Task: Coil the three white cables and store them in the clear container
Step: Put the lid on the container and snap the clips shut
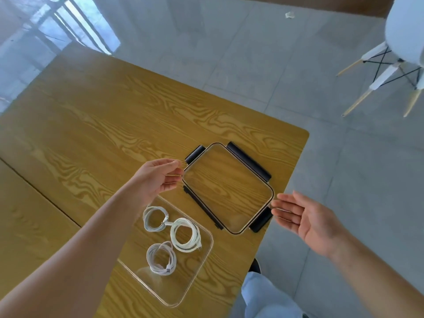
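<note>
I see all three white cables already coiled and lying inside the clear container (207, 244), which stands near the right edge of the bench (91, 125), close to me. One coiled cable (154, 220) lies at the far side of the container, a second coil (186, 235) lies just beside it and seems to touch it, and the third coil (161, 258) lies nearer to me, a little apart from the other two. So the coiling and the storing look finished, as far as I can judge.

What I think is left is only the lid. The clear lid (229, 187), with dark clips on its sides, lies flat on the bench near the far right corner, just beside the container and not on it.

My left hand (158, 177) is at the near-left corner of the lid, fingers loosely curled; I cannot tell if the fingertips already touch the rim, and they hold nothing that I can see. My right hand (305, 219) is spread wide, palm up, with the fingertips at the right corner of the lid, at the edge of the bench, and it is empty.

My judgement: both hands are placed to take the lid, and closing the container would be the last step.
</note>
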Action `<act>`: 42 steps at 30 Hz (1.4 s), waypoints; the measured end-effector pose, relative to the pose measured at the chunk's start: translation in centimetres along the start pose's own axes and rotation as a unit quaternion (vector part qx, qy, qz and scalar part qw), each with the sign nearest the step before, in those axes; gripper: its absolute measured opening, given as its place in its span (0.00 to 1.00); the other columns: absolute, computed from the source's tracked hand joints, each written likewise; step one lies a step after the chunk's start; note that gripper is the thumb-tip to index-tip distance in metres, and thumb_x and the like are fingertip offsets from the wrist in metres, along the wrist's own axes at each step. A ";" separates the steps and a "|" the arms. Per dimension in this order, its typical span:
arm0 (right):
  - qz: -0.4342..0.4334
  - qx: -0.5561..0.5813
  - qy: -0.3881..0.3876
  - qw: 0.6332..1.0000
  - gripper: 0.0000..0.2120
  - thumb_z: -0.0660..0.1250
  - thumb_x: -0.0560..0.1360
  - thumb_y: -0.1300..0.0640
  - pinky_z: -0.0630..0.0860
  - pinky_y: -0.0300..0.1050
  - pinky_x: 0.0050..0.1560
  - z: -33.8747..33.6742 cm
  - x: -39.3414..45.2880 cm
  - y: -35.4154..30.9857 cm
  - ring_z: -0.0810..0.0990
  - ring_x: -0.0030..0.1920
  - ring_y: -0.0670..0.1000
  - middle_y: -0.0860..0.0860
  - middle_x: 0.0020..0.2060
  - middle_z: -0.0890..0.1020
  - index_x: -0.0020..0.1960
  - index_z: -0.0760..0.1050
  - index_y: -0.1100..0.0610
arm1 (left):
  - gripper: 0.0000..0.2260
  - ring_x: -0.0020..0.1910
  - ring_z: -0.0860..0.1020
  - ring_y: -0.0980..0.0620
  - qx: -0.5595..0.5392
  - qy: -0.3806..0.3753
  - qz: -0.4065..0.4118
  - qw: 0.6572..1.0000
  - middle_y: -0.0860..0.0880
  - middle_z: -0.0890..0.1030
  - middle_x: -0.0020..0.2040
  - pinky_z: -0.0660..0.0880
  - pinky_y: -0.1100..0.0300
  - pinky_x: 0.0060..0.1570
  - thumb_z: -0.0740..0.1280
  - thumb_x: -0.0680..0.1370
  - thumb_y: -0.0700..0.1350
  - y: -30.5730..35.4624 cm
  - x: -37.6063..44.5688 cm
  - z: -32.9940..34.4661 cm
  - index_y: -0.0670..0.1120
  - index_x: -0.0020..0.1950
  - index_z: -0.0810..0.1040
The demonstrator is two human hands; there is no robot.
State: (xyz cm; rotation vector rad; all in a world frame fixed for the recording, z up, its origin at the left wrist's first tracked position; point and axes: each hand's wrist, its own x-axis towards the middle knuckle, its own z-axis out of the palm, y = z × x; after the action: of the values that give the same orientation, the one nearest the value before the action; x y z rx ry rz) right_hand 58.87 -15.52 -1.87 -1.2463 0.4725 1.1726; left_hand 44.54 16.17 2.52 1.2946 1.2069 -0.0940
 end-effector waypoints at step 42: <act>-0.053 -0.370 0.171 0.912 0.11 0.75 0.73 0.52 0.71 0.41 0.31 0.2 7.5 4.4 0.75 0.31 0.50 0.51 0.30 0.79 0.39 0.78 0.58 | 0.08 0.38 0.76 0.50 0.375 0.094 0.069 0.920 0.47 0.79 0.48 0.70 0.60 0.30 0.67 0.79 0.51 -2.0 12.0 3.5 0.49 0.53 0.75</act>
State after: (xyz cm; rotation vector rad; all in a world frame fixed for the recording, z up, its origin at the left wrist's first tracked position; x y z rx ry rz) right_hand 57.94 -12.73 -10.04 -2.1285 0.2000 1.0727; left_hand 50.76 19.34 -8.09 2.0942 1.2859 -0.3649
